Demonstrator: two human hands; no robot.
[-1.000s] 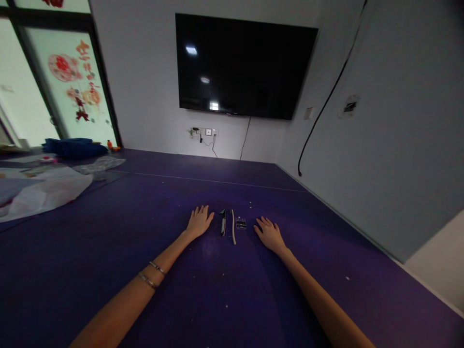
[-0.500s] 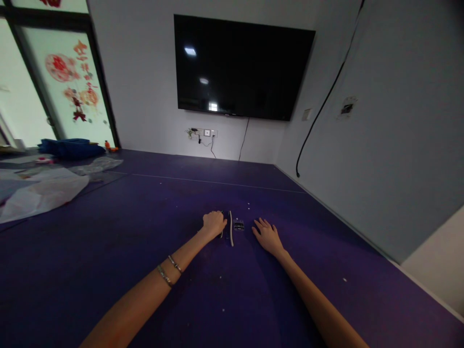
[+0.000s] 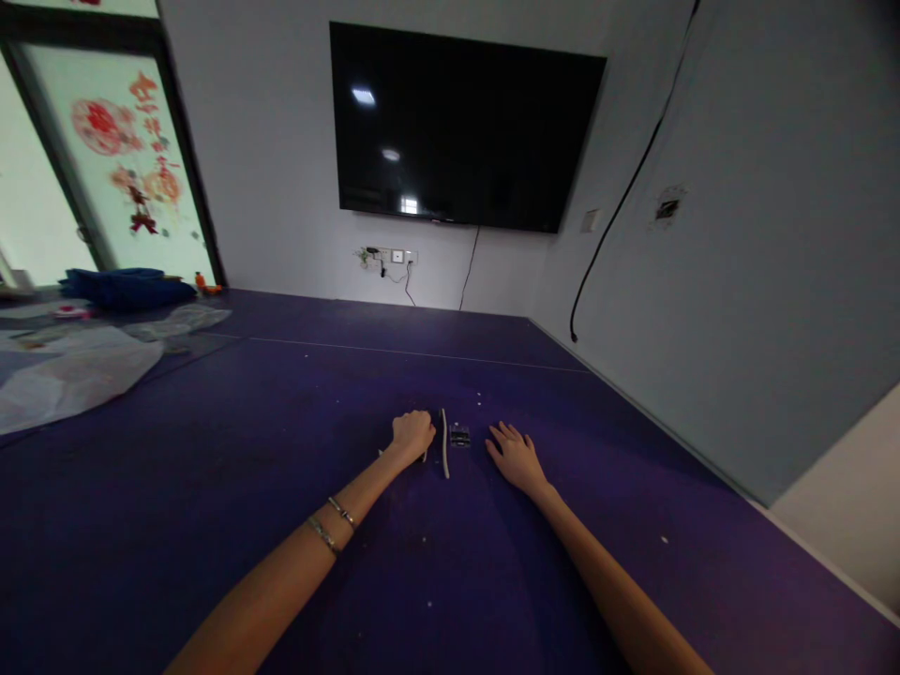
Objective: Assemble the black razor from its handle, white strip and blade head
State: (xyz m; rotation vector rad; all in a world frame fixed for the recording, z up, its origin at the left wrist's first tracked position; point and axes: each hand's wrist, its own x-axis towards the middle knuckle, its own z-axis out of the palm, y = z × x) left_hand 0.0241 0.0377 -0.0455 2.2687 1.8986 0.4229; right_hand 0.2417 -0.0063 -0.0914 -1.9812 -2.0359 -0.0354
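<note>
My left hand (image 3: 412, 437) is closed on the purple surface, its fingers curled around something mostly hidden. A pale edge of that thing shows below the fingers. Just right of this hand lies a thin, whitish, slightly curved strip (image 3: 445, 445), apart from the fingers. Beside the strip is a small clear packet (image 3: 459, 436) with dark pieces in it, too small to name. My right hand (image 3: 517, 457) rests palm down on the surface to the right of the packet, fingers spread and holding nothing.
The purple surface (image 3: 316, 581) reaches the far wall, with small white specks on it. Plastic sheeting (image 3: 84, 380) and a blue cloth bundle (image 3: 127, 288) lie at left. A television (image 3: 468, 127) hangs ahead. A black cable (image 3: 619, 206) dangles by the right wall.
The view has shifted slightly, so most things sit a little further left. A dark patch between my left hand and the strip shows less now. My right hand stays flat.
</note>
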